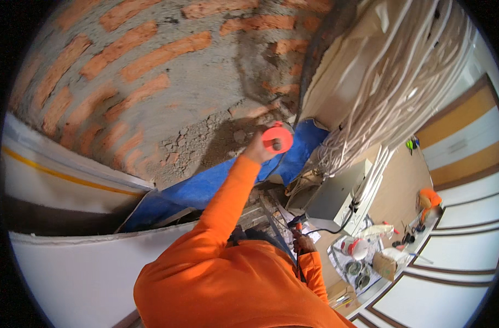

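Note:
My left hand (pixel 257 147) is raised over the rubble beside the brick wall (pixel 162 54), closed round a chisel with a round red guard (pixel 283 135) and a dark centre. Lower right, beside my body, my right hand (pixel 304 244) grips a hammer (pixel 296 221) with a dark head and partly red handle. The chisel's tip is too unclear to make out. Below my left hand a crumpled blue sheet (pixel 307 145) runs along the foot of the wall, next to loose mortar and broken pieces (pixel 186 145).
Bundled pale cables (pixel 386 76) hang at upper right above a metal box (pixel 337 197). A white bucket (pixel 352 247), cans (pixel 353 268) and a cardboard box (pixel 384 265) lie on the floor at right. Another person in orange (pixel 429 198) crouches beyond. A white panel (pixel 69 279) edges the left.

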Demonstrator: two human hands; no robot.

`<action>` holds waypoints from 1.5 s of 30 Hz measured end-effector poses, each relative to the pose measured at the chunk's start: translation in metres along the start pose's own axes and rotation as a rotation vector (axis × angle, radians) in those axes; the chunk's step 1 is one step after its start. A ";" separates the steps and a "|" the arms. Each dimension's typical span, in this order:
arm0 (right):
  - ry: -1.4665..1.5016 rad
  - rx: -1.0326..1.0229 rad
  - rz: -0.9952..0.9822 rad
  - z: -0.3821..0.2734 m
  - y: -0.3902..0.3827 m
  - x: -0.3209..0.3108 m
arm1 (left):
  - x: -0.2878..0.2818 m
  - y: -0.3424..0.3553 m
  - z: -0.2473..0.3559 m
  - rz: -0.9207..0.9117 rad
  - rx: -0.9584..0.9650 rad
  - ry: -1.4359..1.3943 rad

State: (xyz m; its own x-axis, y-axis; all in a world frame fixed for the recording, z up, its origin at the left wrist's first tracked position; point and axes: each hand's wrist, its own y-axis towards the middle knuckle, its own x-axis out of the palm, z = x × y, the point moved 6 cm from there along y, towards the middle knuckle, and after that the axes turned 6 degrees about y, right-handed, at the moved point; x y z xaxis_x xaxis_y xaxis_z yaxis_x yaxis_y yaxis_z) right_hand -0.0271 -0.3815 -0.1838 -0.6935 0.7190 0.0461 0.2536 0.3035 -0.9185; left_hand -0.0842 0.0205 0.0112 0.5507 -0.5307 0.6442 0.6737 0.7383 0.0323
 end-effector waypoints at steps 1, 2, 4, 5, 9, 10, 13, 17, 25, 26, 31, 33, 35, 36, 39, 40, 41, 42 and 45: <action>0.008 0.003 -0.098 0.004 0.014 0.000 | -0.010 0.020 -0.022 -0.076 0.017 -0.020; -0.111 -0.118 -0.166 0.004 0.033 -0.001 | -0.021 0.039 -0.041 -0.148 0.039 -0.037; -0.129 -0.077 -0.131 0.004 0.027 0.004 | -0.014 0.064 -0.082 -0.232 -0.263 -0.788; -0.166 -0.073 -0.111 0.009 0.021 0.003 | -0.014 0.067 -0.098 -0.070 -0.305 -0.736; -0.250 -0.100 -0.045 0.011 0.008 0.001 | -0.013 0.062 -0.117 -0.143 -0.331 -0.828; -0.296 -0.148 -0.088 0.010 0.012 -0.001 | -0.024 0.062 -0.114 -0.202 -0.227 -0.593; -0.249 -0.156 -0.179 0.025 0.023 -0.014 | -0.027 0.035 -0.077 -0.023 0.164 0.747; -0.153 -0.080 -0.038 0.009 0.005 -0.005 | -0.046 0.005 -0.032 0.035 -0.082 -0.007; -0.173 -0.282 -0.143 0.023 0.053 -0.032 | -0.087 -0.139 0.052 0.299 -0.244 -0.753; -0.013 -0.032 -0.057 0.010 0.017 -0.016 | -0.095 -0.160 0.067 0.363 -0.164 -0.646; -0.250 -0.019 -0.035 0.017 0.040 -0.039 | -0.083 -0.192 0.110 0.587 0.109 -0.295; -0.330 -0.239 -0.089 0.039 0.086 -0.055 | -0.047 -0.173 0.110 0.557 0.058 -0.307; -0.114 -0.095 -0.071 -0.005 0.022 -0.020 | -0.021 -0.150 0.107 0.460 0.017 -0.235; -0.135 -0.152 -0.082 -0.011 0.020 -0.018 | -0.005 -0.130 0.103 0.358 -0.040 -0.175; -0.137 -0.227 -0.099 -0.014 0.040 -0.019 | 0.008 -0.070 0.060 0.060 -0.159 -0.157; -0.100 -0.214 -0.147 -0.013 0.039 -0.015 | 0.012 -0.050 0.044 -0.062 -0.222 -0.238; -0.060 -0.205 -0.190 -0.017 0.033 -0.010 | -0.004 -0.031 0.019 0.036 -0.240 -0.222; -0.023 -0.199 -0.238 -0.030 0.018 -0.001 | -0.023 -0.012 -0.005 0.133 -0.252 -0.203; -0.039 -0.295 -0.172 -0.066 -0.057 0.016 | -0.020 0.008 -0.032 0.230 -0.226 -0.163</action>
State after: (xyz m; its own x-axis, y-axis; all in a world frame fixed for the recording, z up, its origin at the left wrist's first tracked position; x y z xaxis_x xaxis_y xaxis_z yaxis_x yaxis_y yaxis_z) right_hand -0.0080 -0.3463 -0.1052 -0.7668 0.6190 0.1699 0.3110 0.5899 -0.7452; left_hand -0.0742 0.0234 -0.0258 0.6270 -0.2750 0.7289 0.6433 0.7105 -0.2853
